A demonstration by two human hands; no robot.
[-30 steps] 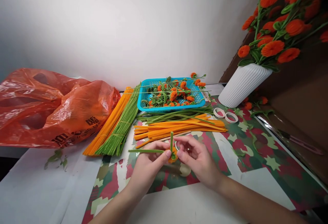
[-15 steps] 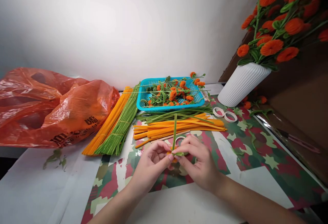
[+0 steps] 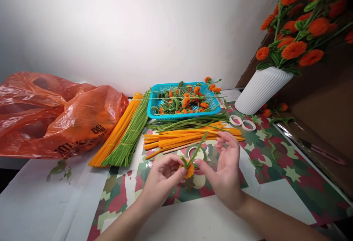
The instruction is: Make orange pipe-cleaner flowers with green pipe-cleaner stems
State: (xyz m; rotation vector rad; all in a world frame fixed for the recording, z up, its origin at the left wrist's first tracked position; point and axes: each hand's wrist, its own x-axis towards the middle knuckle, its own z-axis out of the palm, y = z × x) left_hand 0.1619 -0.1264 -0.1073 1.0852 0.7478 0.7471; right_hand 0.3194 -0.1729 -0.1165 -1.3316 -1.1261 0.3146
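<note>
Between the thumb and fingers of my left hand (image 3: 167, 171) is a small orange pipe-cleaner flower (image 3: 189, 171). A green pipe cleaner (image 3: 199, 150) sticks up from it, slanting to the right, with a short green end beside it. My right hand (image 3: 227, 165) is just right of the flower, fingers raised and spread, with its thumb close to the green stem; whether the thumb touches it I cannot tell. Behind the hands lie loose orange pipe cleaners (image 3: 176, 140) and a roll of tape (image 3: 196, 153) on the patterned sheet.
A blue basket (image 3: 182, 117) holds orange flowers and green leaves. Left of it lie orange and green pipe-cleaner bundles (image 3: 129, 138) and a red plastic bag (image 3: 82, 119). Two tape rolls (image 3: 248, 125) and a white vase (image 3: 260, 90) of orange flowers stand right. Pink-handled scissors (image 3: 328, 154) lie far right.
My right hand has let go of the green piece and opened, moving right and up. The green stem has tipped from upright to the right, and the orange flower shows more.
</note>
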